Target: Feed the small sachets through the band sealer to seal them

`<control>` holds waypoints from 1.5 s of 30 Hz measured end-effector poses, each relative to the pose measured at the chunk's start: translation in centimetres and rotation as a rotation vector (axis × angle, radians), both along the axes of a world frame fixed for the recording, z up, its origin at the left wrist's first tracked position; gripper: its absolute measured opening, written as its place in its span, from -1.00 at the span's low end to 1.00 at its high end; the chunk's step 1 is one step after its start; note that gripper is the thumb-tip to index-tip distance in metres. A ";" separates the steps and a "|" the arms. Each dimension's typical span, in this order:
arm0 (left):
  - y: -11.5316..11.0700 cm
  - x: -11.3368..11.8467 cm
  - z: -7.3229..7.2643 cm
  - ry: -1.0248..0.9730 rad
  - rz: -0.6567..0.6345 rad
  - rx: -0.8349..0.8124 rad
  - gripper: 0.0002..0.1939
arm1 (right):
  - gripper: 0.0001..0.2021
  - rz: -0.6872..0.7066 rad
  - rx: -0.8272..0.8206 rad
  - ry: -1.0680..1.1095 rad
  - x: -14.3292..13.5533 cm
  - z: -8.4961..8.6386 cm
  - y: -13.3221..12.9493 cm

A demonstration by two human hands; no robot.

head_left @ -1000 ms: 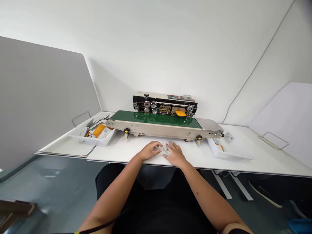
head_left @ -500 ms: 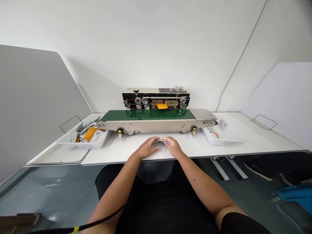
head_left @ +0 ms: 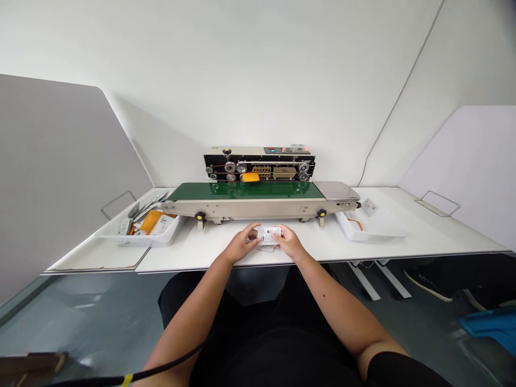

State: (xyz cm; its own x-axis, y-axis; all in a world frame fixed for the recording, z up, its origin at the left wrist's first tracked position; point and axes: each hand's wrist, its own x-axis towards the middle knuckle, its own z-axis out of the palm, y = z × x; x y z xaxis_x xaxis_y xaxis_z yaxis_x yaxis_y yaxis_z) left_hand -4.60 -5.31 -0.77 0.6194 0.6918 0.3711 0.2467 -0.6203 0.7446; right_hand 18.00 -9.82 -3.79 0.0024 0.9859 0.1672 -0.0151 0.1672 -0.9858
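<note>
Between my hands, a small white packet with black print (head_left: pixel 267 235) is raised above the table near its front edge. My right hand (head_left: pixel 289 243) grips its right side, thumb on the printed face and fingers behind. Closed at its left edge is my left hand (head_left: pixel 242 244), with the thumb on the lower corner. Another small flat packet (head_left: pixel 265 248) lies on the table just below, partly covered. Behind them stands a band sealing machine (head_left: pixel 258 209) with a green belt, and an orange packet (head_left: pixel 250 177) hangs in its rollers.
To the left, a white tray (head_left: pixel 169 234) holds several orange, white and silver packets. On the right a second tray (head_left: pixel 387 233) has an orange item in it, with a packet (head_left: pixel 369 207) by its back edge. Partition panels (head_left: pixel 60 161) flank the white table (head_left: pixel 217 257).
The held packet has tilted up, so its printed face now shows, and another is visible beneath it. In the machine, the orange packet has travelled left.
</note>
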 end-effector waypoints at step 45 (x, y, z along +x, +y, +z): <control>-0.3 -0.1 0.0 -0.021 -0.032 -0.085 -0.57 | -0.85 -0.586 -0.238 0.028 14.7 16.3 14.2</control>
